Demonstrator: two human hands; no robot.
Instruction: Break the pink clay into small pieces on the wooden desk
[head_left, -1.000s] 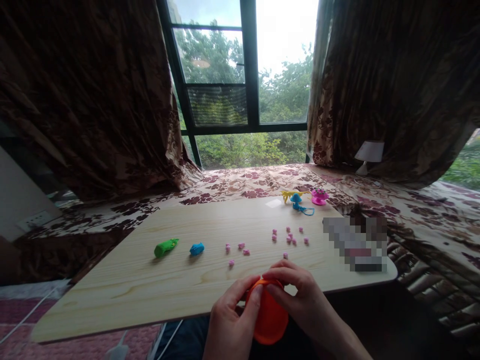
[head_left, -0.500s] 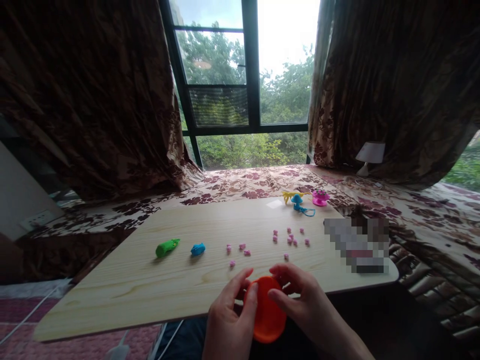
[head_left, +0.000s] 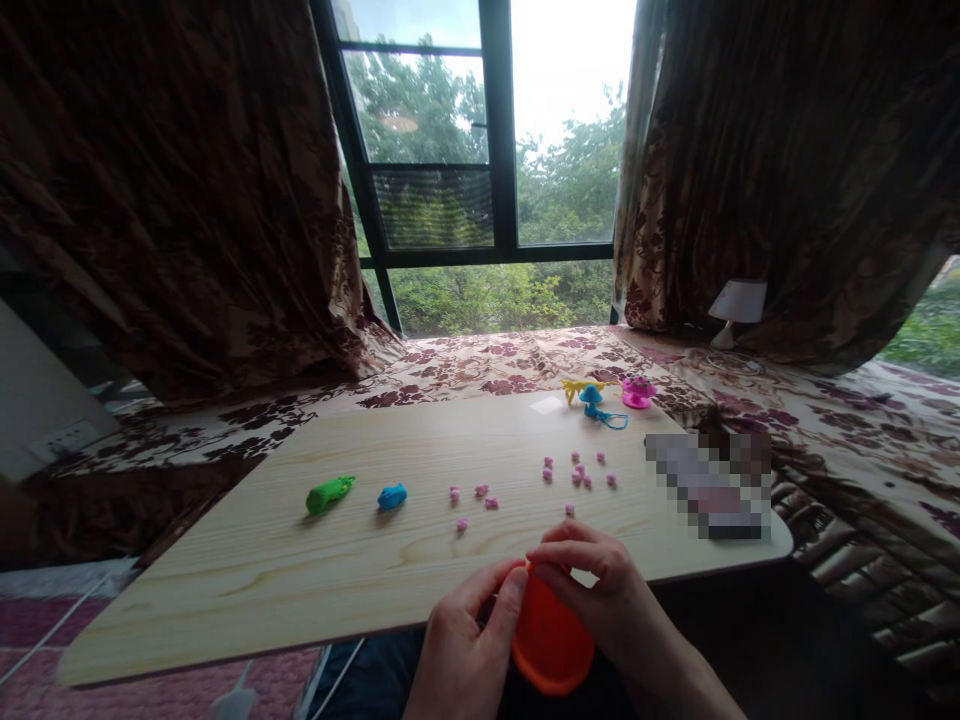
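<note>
A round, orange, shallow bowl, clay-like with a thick rim, hangs tilted over my lap just off the table's near edge. My left hand pinches its upper left rim between thumb and fingers. At the top of the rim, my right hand is closed too, thumb against index finger, its tips almost meeting the left ones. The fingers partly cover the upper edge. Small pink knotted pieces lie scattered on the table beyond my hands.
On the wooden table lie a green roll and a blue lump at left. A blue mushroom shape, a yellow piece and a pink stand are at the back right. A blurred-out object lies at the right edge.
My right thumb and fingers have come together on the rim from a spread pose. The bowl has shifted slightly right and down. My hands are closer together at its top.
</note>
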